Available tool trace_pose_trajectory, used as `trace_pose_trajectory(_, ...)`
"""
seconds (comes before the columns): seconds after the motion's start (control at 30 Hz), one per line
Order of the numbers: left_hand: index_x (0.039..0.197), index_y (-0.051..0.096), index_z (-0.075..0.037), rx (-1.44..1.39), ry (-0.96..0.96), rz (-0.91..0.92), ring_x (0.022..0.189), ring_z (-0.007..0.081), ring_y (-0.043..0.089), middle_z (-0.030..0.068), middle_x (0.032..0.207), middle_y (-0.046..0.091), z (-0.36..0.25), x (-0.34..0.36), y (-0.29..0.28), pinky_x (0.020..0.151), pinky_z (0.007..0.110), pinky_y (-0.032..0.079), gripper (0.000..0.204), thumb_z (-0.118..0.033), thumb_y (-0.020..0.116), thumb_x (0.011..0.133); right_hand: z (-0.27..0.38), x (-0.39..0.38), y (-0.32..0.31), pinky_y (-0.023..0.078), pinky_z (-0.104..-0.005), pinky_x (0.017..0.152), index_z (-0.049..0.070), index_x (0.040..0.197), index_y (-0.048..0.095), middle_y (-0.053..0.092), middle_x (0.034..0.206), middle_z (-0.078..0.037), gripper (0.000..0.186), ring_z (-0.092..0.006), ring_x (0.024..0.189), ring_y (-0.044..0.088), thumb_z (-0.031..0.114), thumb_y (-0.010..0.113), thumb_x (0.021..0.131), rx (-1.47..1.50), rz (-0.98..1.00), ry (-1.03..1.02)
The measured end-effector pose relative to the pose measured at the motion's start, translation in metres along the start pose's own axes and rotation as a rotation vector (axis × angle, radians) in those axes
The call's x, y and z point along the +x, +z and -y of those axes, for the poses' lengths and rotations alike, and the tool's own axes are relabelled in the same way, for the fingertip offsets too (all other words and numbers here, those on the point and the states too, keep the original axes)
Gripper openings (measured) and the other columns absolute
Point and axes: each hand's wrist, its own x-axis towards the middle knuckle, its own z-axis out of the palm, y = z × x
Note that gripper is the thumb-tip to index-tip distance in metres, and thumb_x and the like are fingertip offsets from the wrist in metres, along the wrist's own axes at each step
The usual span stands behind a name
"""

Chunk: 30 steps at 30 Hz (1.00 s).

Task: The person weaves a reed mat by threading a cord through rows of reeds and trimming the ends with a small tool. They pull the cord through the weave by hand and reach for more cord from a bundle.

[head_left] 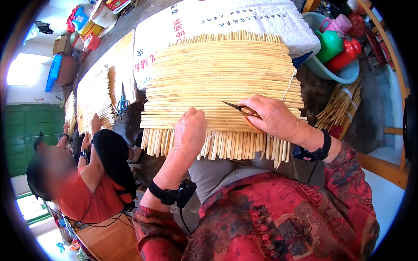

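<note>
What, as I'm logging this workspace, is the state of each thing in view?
Stick mat: spread out, stick ends uneven
Dark-bladed scissors: held in right hand, blades apparently closed
Left hand: fingers curled, at the mat's lower part
Blue-handled scissors: lying unheld
Stick bundle: tied
Light-blue basin: holding containers
Green door: apparently shut

Yellow stalk mat (217,82) beneath scissors (238,107)

A mat (222,82) lies before the person, overlapping a sheet (244,17) behind, the left hand (190,130) at its near edge, scissors (231,105) in the right hand (276,117); leftward are other scissors (122,105) and a co-worker (93,193), rightward a basin (351,78) with containers (330,47) inside, a stick bundle (341,106) nearer
</note>
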Motion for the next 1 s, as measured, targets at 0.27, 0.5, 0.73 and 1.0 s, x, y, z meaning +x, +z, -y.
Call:
trace_pose_trajectory(0.27, 0.084, 0.058, 0.000, 0.239, 0.029, 0.055, 0.090, 0.0332, 0.059, 0.0172, 0.089, 0.056, -0.022, 0.008, 0.000, 0.076, 0.039, 0.052, 0.013, 0.005, 0.058, 0.072, -0.005, -0.001, 0.003, 0.051, -0.0358, 0.067, 0.006, 0.111, 0.057, 0.061, 0.089, -0.011, 0.031, -0.0275, 0.079, 0.063, 0.010, 0.065, 0.081, 0.038, -0.013, -0.017)
trace_pose_trajectory(0.5, 0.081, 0.055, -0.001, 0.111, 0.056, 0.019, 0.081, 0.0338, 0.060, 0.0154, 0.084, 0.057, -0.006, 0.012, 0.008, 0.068, 0.042, 0.050, 0.006, -0.001, 0.059, 0.076, -0.008, 0.000, -0.001, 0.050, -0.0372, 0.067, 0.005, 0.110, 0.057, 0.060, 0.090, -0.012, 0.032, -0.0285, 0.079, 0.062, 0.011, 0.066, 0.081, 0.072, -0.021, -0.046)
trace_pose_trajectory(0.73, 0.084, 0.059, 0.000, -0.460, -0.138, -0.016, 0.067, 0.0274, 0.056, 0.0129, 0.078, 0.055, 0.008, 0.001, -0.013, 0.062, 0.035, 0.046, 0.008, 0.002, 0.062, 0.077, -0.015, -0.001, -0.009, 0.052, -0.0384, 0.071, 0.002, 0.106, 0.057, 0.060, 0.091, -0.014, 0.031, -0.0304, 0.086, 0.061, 0.017, 0.066, 0.081, -0.027, 0.098, -0.085)
trace_pose_trajectory(1.0, 0.095, 0.062, 0.000, -0.022, 0.133, -0.114, 0.089, 0.0333, 0.056, 0.0134, 0.095, 0.057, -0.004, -0.014, -0.002, 0.077, 0.041, 0.047, 0.020, 0.004, 0.056, 0.076, -0.013, 0.001, -0.006, 0.051, -0.0388, 0.072, 0.005, 0.111, 0.055, 0.059, 0.092, -0.012, 0.037, -0.0303, 0.086, 0.060, 0.012, 0.068, 0.077, -0.021, 0.153, -0.098)
